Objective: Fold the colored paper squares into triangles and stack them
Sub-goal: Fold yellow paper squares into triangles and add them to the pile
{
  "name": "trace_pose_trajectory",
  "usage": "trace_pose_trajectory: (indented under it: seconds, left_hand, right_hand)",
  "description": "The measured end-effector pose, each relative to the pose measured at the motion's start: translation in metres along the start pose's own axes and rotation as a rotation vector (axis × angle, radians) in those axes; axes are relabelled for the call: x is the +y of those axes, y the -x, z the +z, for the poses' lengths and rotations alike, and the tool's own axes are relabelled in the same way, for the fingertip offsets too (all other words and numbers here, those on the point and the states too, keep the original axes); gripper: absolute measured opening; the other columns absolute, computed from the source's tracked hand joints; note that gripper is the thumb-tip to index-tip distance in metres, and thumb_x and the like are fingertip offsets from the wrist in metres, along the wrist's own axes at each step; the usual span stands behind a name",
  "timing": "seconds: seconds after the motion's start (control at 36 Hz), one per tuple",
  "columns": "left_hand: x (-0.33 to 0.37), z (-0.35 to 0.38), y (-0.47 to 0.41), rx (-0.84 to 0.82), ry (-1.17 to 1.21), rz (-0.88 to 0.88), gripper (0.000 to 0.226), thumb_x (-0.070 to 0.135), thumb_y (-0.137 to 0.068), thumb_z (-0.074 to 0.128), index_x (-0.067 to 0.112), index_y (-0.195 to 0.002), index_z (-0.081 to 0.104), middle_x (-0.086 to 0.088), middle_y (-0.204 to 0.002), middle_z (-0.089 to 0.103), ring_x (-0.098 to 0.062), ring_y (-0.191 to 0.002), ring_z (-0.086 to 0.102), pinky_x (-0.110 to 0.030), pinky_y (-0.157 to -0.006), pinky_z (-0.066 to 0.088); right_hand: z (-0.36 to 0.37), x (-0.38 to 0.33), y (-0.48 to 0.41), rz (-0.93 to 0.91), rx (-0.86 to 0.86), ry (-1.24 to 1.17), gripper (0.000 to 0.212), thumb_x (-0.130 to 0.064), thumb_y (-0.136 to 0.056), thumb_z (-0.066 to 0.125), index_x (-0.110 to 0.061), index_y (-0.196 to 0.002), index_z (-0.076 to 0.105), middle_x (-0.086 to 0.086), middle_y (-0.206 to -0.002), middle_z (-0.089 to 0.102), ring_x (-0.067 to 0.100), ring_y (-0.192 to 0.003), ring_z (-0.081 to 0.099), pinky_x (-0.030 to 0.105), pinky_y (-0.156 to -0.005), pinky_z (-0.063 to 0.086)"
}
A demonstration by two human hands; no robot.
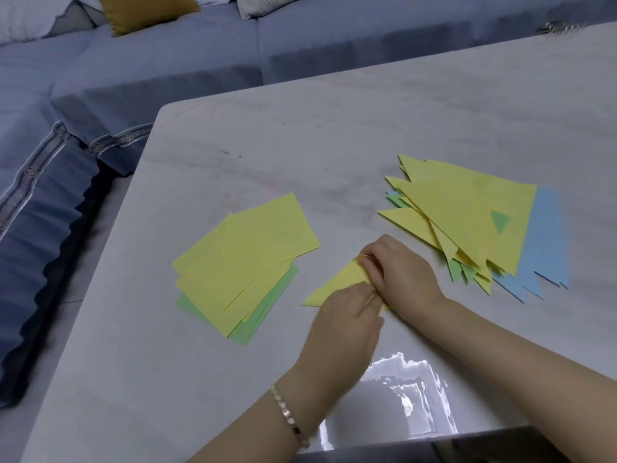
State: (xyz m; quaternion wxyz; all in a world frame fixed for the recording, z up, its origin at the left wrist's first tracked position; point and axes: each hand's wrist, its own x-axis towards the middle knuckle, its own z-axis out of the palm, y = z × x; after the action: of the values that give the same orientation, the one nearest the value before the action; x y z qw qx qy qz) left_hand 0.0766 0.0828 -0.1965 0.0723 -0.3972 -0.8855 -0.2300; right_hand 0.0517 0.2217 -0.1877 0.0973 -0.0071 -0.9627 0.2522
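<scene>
A yellow paper folded into a triangle (337, 287) lies on the table in front of me. My left hand (347, 317) rests on its near part, fingers bent down onto it. My right hand (399, 270) covers its right side, fingertips pressing along the edge. A loose pile of unfolded squares (240, 262), yellow on top and green beneath, lies to the left. To the right sits a fanned stack of folded triangles (467, 215), yellow over green and blue.
The pale marble table (300, 155) has its rounded far-left corner by a blue sofa (133, 78) with a mustard cushion (147, 10). A bright window glare (400, 389) shows on the near tabletop. A bracelet sits on my left wrist.
</scene>
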Motion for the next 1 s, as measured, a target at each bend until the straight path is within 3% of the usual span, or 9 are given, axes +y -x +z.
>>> trace_pose_trajectory:
  seconds: [0.14,0.33,0.58,0.75,0.83,0.92,1.0]
  left_hand:
    - [-0.007,0.000,0.016,0.061,-0.073,0.097,0.031,0.015,-0.085,0.047,0.006,-0.107,0.067,-0.005,-0.098,0.065,-0.021,-0.090,0.051,-0.030,-0.084,0.036]
    - [-0.022,-0.016,0.028,0.072,-0.150,0.079,0.031,0.014,-0.084,0.047,0.006,-0.103,0.070,-0.004,-0.088,0.067,-0.020,-0.081,0.049,-0.027,-0.077,0.038]
    - [-0.041,-0.037,0.048,0.060,-0.177,-0.122,0.031,0.010,-0.082,0.048,0.002,-0.102,0.070,-0.007,-0.086,0.066,-0.027,-0.073,0.061,-0.028,-0.070,0.039]
    - [-0.028,-0.043,0.036,0.152,-0.266,-0.167,0.018,0.008,-0.078,0.050,0.007,-0.070,0.066,-0.005,-0.068,0.056,-0.027,-0.064,0.053,-0.028,-0.072,0.032]
    - [-0.019,-0.034,0.021,0.169,-0.141,-0.045,0.027,0.007,-0.081,0.048,-0.001,-0.094,0.069,-0.015,-0.094,0.067,-0.027,-0.091,0.054,-0.032,-0.081,0.039]
    - [-0.012,-0.020,0.010,-0.023,-0.145,-0.025,0.045,0.025,-0.096,0.030,0.001,-0.115,0.063,-0.012,-0.122,0.062,-0.025,-0.117,0.055,-0.035,-0.095,0.045]
    - [-0.012,-0.012,0.011,-0.220,-0.170,-0.103,0.064,0.039,-0.100,0.006,0.007,-0.128,0.054,-0.006,-0.136,0.052,-0.020,-0.128,0.046,-0.035,-0.107,0.030]
  right_hand:
    - [0.001,0.002,0.000,-0.020,0.019,-0.003,0.013,-0.018,-0.091,0.056,-0.008,-0.093,0.064,0.007,-0.090,0.059,0.025,-0.084,0.058,0.032,-0.059,0.040]
    - [0.002,0.002,0.000,-0.026,0.030,-0.015,0.016,-0.019,-0.093,0.053,-0.009,-0.096,0.065,0.006,-0.093,0.059,0.024,-0.090,0.057,0.031,-0.064,0.039]
    - [0.002,0.003,0.000,-0.017,0.030,-0.014,0.019,-0.021,-0.094,0.049,-0.011,-0.101,0.064,0.005,-0.098,0.058,0.023,-0.095,0.054,0.030,-0.066,0.036]
    - [0.004,0.003,0.001,-0.025,0.056,-0.009,0.018,-0.020,-0.094,0.051,-0.010,-0.099,0.064,0.007,-0.096,0.059,0.024,-0.094,0.055,0.028,-0.065,0.035]
    - [0.005,0.004,0.000,-0.043,0.068,-0.014,0.015,-0.018,-0.092,0.054,-0.008,-0.095,0.065,0.008,-0.092,0.060,0.026,-0.090,0.057,0.032,-0.065,0.040]
    - [0.005,0.004,0.000,-0.061,0.080,-0.023,0.012,-0.015,-0.087,0.058,-0.007,-0.089,0.065,0.010,-0.085,0.061,0.030,-0.081,0.060,0.036,-0.058,0.044]
    - [0.005,0.004,0.000,-0.051,0.074,-0.033,0.013,-0.016,-0.087,0.058,-0.006,-0.088,0.066,0.009,-0.083,0.061,0.029,-0.078,0.061,0.035,-0.057,0.045]
